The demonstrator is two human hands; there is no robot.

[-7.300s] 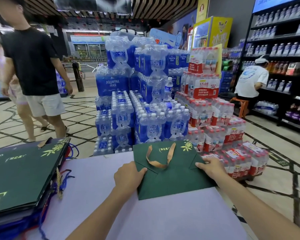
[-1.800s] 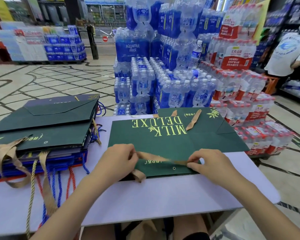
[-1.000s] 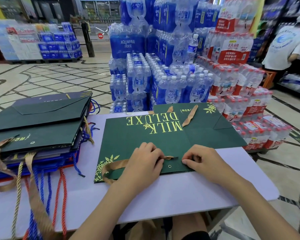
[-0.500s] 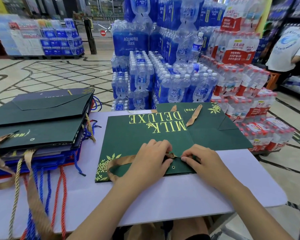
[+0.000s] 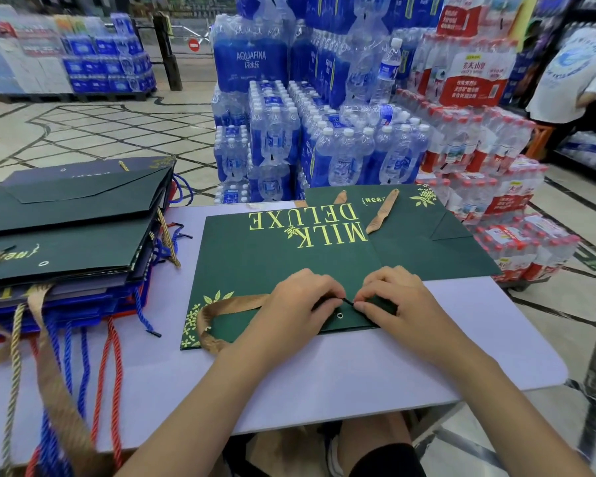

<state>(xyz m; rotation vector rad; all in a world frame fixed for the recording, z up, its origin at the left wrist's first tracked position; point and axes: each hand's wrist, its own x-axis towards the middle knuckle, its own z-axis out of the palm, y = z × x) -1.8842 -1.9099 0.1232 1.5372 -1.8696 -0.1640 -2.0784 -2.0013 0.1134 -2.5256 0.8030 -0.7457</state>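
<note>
Lying flat near the middle of the pale table, the green paper bag shows the gold letters "MILK DELUXE", which read upside down from the person's side. A tan ribbon handle makes a loop over the near left corner of the bag and runs to the right under the left hand. The fingers of this hand are curled and pinch the ribbon near its dark tip. The right hand is curled too, and its thumb and forefinger pinch the same tip from the other side. The tip is just above a small metal eyelet, close to the near edge of the bag, and it is not in the hole.

A second green bag lies on the far right and meets the first one. On the left of the table is a stack of flat dark bags; blue, red and gold cords hang from it toward the table edge. Behind the table stand packs of water bottles. A person in a white shirt is at the shelves on the far right.
</note>
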